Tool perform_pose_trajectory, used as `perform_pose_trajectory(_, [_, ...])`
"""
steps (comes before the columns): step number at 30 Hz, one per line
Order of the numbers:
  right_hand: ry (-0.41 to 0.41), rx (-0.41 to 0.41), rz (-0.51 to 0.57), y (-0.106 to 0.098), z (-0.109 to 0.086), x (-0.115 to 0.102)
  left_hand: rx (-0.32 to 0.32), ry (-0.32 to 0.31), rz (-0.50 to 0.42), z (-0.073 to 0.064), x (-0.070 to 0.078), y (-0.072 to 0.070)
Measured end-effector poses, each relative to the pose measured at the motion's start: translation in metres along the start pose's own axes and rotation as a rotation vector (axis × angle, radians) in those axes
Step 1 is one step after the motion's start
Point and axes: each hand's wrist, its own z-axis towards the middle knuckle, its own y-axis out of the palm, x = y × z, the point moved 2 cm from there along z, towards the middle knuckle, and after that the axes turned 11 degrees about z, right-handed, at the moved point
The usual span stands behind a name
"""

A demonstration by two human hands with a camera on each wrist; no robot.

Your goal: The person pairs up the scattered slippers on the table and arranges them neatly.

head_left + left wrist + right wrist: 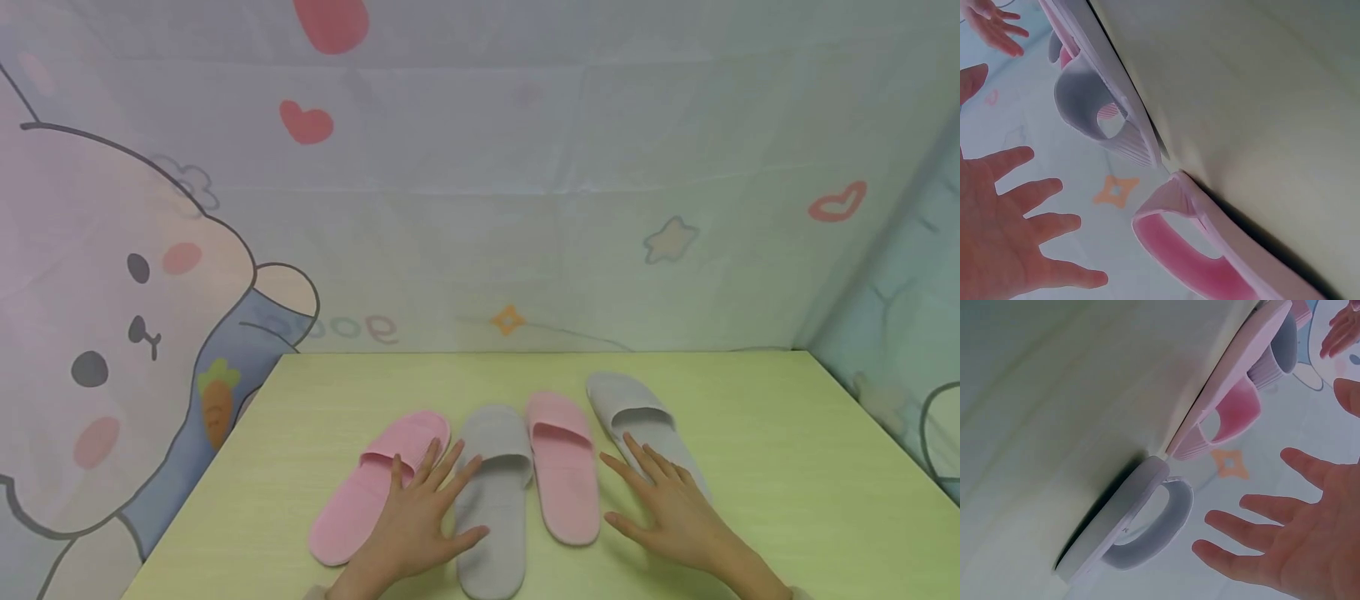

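Observation:
Two pink and two grey open-toed slippers lie on the table, colours alternating, toes toward the back. My left hand (422,518), fingers spread, hovers over the gap between the left pink slipper (348,508) and the left grey slipper (491,533). Spread in the same way, my right hand (675,512) hangs over the lower part of the right grey slipper (637,400) and hides some of its sole. Between the hands lies the other pink slipper (570,492). Both wrist views show the palms raised off the slippers, with nothing held.
The slippers rest on a pale yellow-green table (787,467). Behind it hangs a light curtain (465,208) printed with hearts, stars and a large cartoon animal at left. Another printed cloth (907,333) hangs along the right side.

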Motion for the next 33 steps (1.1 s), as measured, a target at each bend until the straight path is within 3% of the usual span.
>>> perform_pose_trajectory(13, [0.008, 0.017, 0.035, 0.001, -0.002, 0.002, 0.066, -0.042, -0.051, -0.005, -0.003, -0.003])
perform_pose_trajectory(33, [-0.007, 0.077, 0.069, -0.006, 0.010, -0.004, 0.160, -0.111, -0.101, -0.007, -0.007, -0.006])
